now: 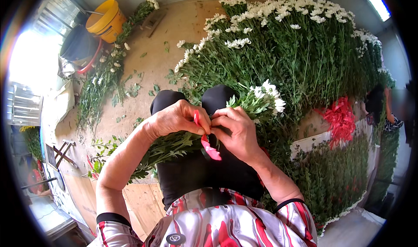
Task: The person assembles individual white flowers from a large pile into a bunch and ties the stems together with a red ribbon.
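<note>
A bunch of white chrysanthemums lies across my lap, its blooms to the right and its leafy stems to the left. Above it, my left hand pinches a red plastic ribbon between thumb and fingers, and the loose end hangs down over my dark trousers. The fingertips of my right hand meet those of the left at the ribbon. Whether the right fingers also grip a part of it is hidden. The ribbon's path around the stems cannot be made out.
A large heap of white chrysanthemums lies ahead and right. Red ribbons lie beside more stems. At left are loose stems, a yellow bucket, a dark bucket and a small folding stool. Another person is at far right.
</note>
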`<move>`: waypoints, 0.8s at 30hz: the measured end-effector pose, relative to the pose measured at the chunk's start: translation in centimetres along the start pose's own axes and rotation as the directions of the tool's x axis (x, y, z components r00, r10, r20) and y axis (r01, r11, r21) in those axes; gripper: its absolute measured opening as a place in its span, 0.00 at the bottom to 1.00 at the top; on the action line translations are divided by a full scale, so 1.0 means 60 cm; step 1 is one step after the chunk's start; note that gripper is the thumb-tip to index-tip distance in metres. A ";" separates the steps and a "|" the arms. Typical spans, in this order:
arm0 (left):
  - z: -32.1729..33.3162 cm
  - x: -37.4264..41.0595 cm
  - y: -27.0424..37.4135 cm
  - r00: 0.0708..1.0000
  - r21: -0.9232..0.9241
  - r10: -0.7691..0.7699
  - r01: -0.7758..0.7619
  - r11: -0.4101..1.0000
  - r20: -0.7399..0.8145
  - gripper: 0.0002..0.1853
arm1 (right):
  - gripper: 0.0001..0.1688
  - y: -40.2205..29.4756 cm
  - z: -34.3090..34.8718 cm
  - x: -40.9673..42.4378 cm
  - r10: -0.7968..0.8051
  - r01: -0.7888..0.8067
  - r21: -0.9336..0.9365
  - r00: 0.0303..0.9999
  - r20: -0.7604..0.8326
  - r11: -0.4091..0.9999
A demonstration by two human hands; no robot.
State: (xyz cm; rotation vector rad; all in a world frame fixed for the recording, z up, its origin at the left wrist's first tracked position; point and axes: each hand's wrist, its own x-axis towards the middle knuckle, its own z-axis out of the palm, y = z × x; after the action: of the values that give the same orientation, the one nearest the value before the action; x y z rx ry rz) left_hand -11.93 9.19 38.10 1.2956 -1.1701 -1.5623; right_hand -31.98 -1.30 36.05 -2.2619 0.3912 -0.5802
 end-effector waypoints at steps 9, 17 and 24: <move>0.055 0.025 -0.025 0.686 0.914 0.716 -0.197 0.355 -0.130 0.14 | 0.10 -0.001 0.016 -0.005 0.167 -0.142 0.155 0.973 -0.162 0.978; 0.056 0.010 -0.010 0.727 0.947 0.685 -0.184 0.262 -0.049 0.13 | 0.09 0.015 0.002 -0.005 0.137 -0.122 0.193 0.988 -0.068 0.974; 0.070 -0.055 -0.022 0.815 0.944 0.579 -0.180 0.276 -0.014 0.10 | 0.08 0.013 0.004 -0.014 0.089 -0.093 -0.029 0.990 -0.113 0.995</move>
State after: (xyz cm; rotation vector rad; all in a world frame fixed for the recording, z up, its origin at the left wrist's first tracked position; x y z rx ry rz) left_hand -15.48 13.38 37.95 1.6541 -2.0353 -0.1026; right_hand -32.63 -1.35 35.09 -2.2372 0.5613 -0.6584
